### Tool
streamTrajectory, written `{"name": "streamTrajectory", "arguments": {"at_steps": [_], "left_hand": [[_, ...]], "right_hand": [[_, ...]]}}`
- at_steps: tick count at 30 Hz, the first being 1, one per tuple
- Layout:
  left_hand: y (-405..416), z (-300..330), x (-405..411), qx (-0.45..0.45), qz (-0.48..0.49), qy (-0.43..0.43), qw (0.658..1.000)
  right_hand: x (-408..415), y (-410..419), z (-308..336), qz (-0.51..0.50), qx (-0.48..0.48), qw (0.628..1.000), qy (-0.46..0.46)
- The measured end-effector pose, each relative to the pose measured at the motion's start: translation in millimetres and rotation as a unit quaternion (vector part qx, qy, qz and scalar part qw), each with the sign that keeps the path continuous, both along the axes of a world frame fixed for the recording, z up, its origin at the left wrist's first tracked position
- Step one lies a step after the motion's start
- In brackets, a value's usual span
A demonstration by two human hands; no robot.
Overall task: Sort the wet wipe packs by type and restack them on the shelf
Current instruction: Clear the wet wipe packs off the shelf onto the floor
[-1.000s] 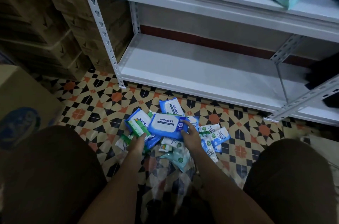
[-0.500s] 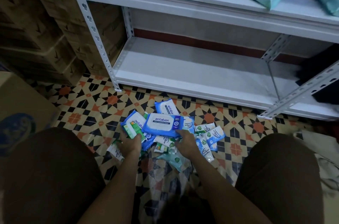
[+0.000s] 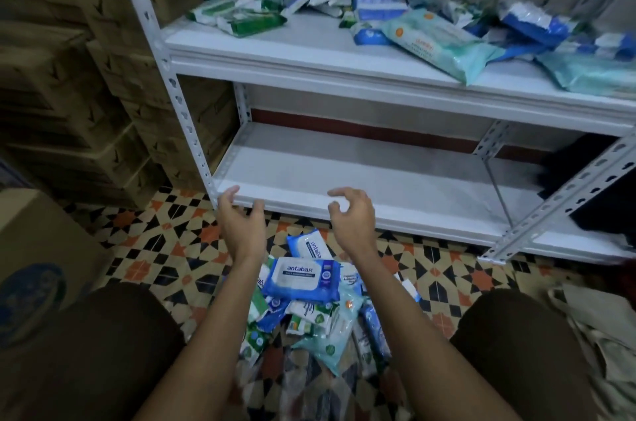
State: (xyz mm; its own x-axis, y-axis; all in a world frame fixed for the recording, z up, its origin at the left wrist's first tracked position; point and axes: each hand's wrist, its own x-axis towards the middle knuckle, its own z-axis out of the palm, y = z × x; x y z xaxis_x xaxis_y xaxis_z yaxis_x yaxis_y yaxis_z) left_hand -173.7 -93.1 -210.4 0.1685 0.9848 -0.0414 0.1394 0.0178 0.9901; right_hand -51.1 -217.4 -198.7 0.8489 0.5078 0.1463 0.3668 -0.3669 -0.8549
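1. The floor tiles (image 3: 165, 241) are showing a geometric pattern — black, cream and orange stars and diamonds.
2. The shelf unit (image 3: 344, 69) is looking white, its perforated uprights pale grey.
3. The top pack in the floor pile (image 3: 300, 277) is showing blue with a white label; under it, green-and-white and pale teal packs are lying.
4. The packs on the upper shelf (image 3: 437, 38) are showing blue, green, white and teal.
5. The cartons (image 3: 69, 93) are appearing brown — the near box (image 3: 38, 269) tan with a blue print.
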Motion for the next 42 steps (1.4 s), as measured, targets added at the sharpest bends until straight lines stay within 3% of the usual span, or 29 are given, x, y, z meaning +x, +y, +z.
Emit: {"name": "streamTrajectory", "arguments": {"at_steps": [6,10,16,20,25,32,37,42], "left_hand": [[54.9,129.1,45.8,0.25,-0.005,-0.009,0.968],[103.6,188.7,78.8,0.363,-0.045,0.101,0.925],[172.4,198.1,111.5,0.388,-0.152,0.376,0.828],[201.8,203.3,124.8,0.382,-0.149,0.426,0.807],[227.5,218.6,145.6,0.398,-0.153,0.494,0.758],[253.0,213.0,166.7,0.35,-0.171,0.48,0.786],[259.4,207.2,171.3,0.348,-0.174,0.408,0.826],[259.4,209.1,169.2,0.351,-0.168,0.343,0.855]], "right_hand": [[32.5,49.8,129.0,-0.014,0.164,0.973,-0.162],[76.2,90.3,175.1,0.015,0.085,0.972,-0.219],[122.7,139.7,185.4,0.092,-0.139,0.963,-0.214],[138.3,156.0,198.8,0.125,-0.184,0.957,-0.183],[166.8,179.2,197.9,0.156,-0.16,0.953,-0.204],[194.2,218.0,199.3,0.135,-0.148,0.957,-0.207],[211.8,248.7,200.1,0.101,-0.16,0.931,-0.313],[227.5,270.6,199.1,0.064,-0.181,0.918,-0.348]]}}
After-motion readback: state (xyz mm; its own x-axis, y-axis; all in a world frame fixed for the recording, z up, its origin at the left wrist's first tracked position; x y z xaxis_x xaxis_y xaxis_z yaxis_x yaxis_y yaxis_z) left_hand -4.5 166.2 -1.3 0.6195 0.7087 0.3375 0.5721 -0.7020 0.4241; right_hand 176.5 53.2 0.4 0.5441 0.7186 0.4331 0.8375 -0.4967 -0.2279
